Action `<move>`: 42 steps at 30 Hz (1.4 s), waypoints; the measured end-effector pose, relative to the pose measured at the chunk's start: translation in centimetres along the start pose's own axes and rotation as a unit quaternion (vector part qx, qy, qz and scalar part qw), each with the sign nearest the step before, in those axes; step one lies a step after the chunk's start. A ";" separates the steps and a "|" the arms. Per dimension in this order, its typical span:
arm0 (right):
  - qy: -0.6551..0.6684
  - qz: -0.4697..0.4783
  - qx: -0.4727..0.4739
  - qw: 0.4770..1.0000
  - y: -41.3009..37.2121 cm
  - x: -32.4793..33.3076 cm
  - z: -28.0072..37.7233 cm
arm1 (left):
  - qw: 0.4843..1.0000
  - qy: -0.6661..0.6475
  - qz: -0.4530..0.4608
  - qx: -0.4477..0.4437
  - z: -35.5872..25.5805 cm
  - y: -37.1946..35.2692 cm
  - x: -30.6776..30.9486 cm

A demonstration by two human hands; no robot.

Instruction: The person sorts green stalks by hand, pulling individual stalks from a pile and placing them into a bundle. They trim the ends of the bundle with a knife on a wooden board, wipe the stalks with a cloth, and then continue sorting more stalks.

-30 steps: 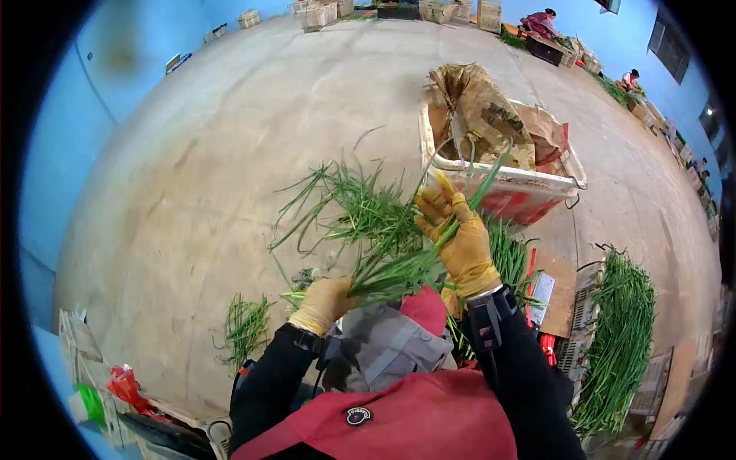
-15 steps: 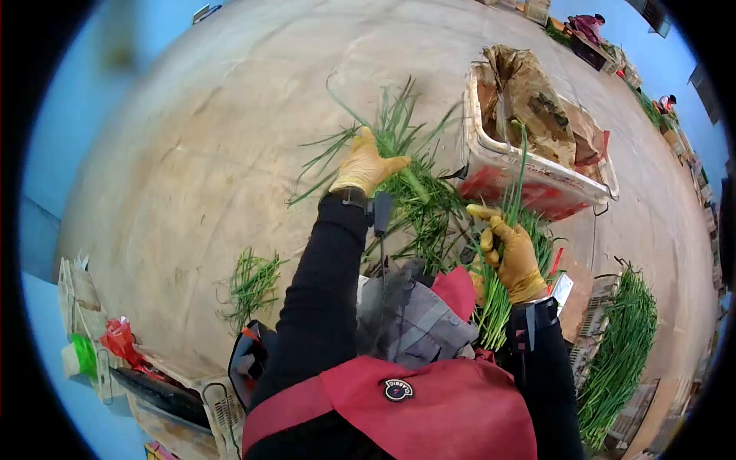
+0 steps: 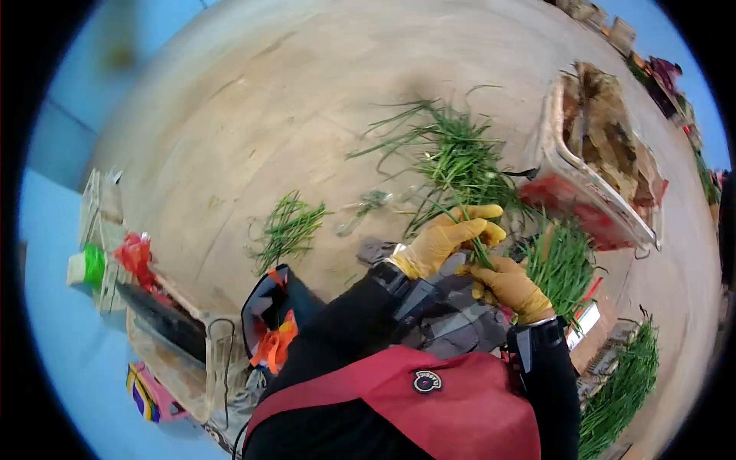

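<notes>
My two hands, in yellow gloves, are close together above my lap. My left hand (image 3: 438, 244) has its thumb and fingers closed around a few thin green chive stalks (image 3: 481, 251). Just to the right, my right hand (image 3: 515, 290) pinches the lower part of the same stalks; some of its fingertips are hidden. A loose heap of chives (image 3: 464, 157) lies on the floor beyond my hands. Beside my right hand is a thicker bunch of chives (image 3: 560, 264).
A dirty white and red crate (image 3: 579, 207) with brown sacking stands at the right. Another chive pile (image 3: 625, 391) rests on a crate at lower right. Left are a small chive pile (image 3: 290, 228), a dark bag with orange ribbon (image 3: 276, 341) and a pale crate (image 3: 172, 368).
My left hand has come back from the heap on the floor to meet my right hand, and its spread fingers have closed. The long upright stalk in my right hand no longer shows. My view has turned left.
</notes>
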State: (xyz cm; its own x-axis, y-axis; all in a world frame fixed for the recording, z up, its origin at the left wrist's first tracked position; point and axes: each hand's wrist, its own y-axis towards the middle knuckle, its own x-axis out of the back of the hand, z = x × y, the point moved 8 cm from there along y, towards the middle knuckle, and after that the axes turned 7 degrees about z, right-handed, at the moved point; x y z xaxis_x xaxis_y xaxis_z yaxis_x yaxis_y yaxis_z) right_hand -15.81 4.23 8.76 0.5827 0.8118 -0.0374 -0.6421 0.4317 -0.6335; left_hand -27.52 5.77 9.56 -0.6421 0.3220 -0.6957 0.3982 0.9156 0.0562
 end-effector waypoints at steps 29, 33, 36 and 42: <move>0.136 -0.363 0.069 0.919 -17.1 9.3 -14.0 | 0.845 0.001 -0.533 0.036 -1.6 -42.3 51.3; 0.238 -0.455 0.046 0.857 -22.7 9.8 -22.9 | 0.782 -0.017 -0.496 0.376 3.9 -45.8 50.0; 0.251 -0.512 0.009 0.821 -24.2 9.4 -27.6 | 0.869 -0.008 -0.415 0.270 1.6 -34.1 50.6; 0.019 -0.609 0.045 0.792 -23.1 11.8 -30.6 | 0.900 0.399 -0.156 0.083 -4.2 2.6 7.4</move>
State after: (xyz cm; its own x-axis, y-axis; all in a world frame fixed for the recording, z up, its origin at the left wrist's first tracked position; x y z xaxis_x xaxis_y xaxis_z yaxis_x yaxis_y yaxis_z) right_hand 21.12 -8.19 -0.66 0.8108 -0.2391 0.5343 0.3746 0.9133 -0.1598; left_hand -34.03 11.53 7.54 -0.9793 0.1861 0.0797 0.1663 0.9641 -0.2072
